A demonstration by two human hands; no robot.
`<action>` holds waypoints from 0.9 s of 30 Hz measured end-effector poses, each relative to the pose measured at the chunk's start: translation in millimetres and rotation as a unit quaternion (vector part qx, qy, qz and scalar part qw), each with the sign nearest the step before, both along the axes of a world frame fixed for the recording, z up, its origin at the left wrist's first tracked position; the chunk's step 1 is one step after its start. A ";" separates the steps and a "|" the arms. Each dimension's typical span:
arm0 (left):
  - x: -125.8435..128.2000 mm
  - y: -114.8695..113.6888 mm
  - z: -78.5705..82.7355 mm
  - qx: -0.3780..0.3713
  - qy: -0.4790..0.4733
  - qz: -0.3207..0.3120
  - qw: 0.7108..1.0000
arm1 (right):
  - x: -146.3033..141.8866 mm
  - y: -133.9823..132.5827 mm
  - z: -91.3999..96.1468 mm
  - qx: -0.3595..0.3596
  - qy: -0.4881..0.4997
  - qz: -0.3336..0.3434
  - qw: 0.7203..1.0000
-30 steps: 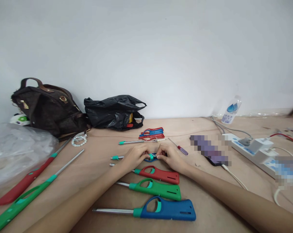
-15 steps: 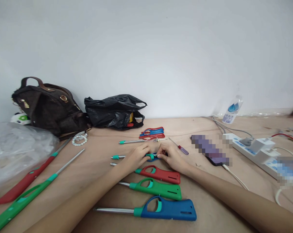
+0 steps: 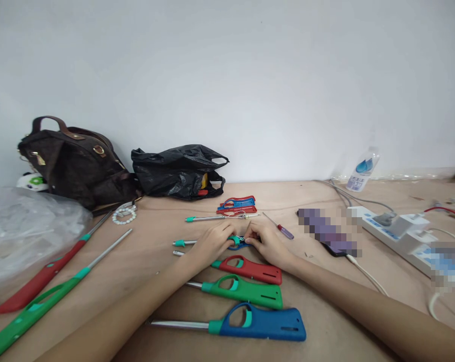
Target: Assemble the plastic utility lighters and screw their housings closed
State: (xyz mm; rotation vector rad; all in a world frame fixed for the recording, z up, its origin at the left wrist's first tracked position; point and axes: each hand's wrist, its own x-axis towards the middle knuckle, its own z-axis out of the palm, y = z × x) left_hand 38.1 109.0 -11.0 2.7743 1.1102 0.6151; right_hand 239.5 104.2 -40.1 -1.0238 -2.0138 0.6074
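My left hand [image 3: 215, 242] is closed at the teal part of an opened blue gas lighter [image 3: 235, 247], whose metal tube with a teal tip [image 3: 179, 243] sticks out to the left. From the other side my right hand [image 3: 268, 242] pinches at the lighter's body; what lies between its fingertips is too small to make out. Thin light wires and a dark piece show between the hands. Nearer to me lie a red lighter [image 3: 255, 270], a green lighter [image 3: 252, 292] and a blue lighter [image 3: 267, 323], all with whole handles.
Beyond my hands lie a metal tube with wires [image 3: 204, 218], red and blue shell halves [image 3: 237, 203] and a screwdriver [image 3: 285, 231]. A phone [image 3: 336, 246] and power strip [image 3: 378, 229] are right. Left are long lighters [image 3: 42, 304], a bracelet [image 3: 123, 215] and bags [image 3: 80, 166].
The view has shifted slightly. Both hands stay at the opened blue lighter, with only small finger movements; the other things lie as before.
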 end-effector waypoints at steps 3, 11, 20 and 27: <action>-0.2 1.6 -2.2 -0.002 -0.003 -0.001 1.000 | -0.3 -0.8 0.7 -0.002 -0.003 -0.002 1.000; -3.5 5.6 -8.7 0.005 -0.006 -0.005 1.000 | -0.2 -1.5 1.7 0.010 -0.017 -0.008 1.000; -9.8 6.8 -10.7 0.005 -0.092 -0.059 0.994 | -0.1 -2.0 2.0 0.016 -0.017 -0.006 1.000; -10.5 6.3 -9.0 -0.001 -0.115 -0.063 0.991 | -0.3 -1.6 1.6 0.018 -0.013 -0.004 1.000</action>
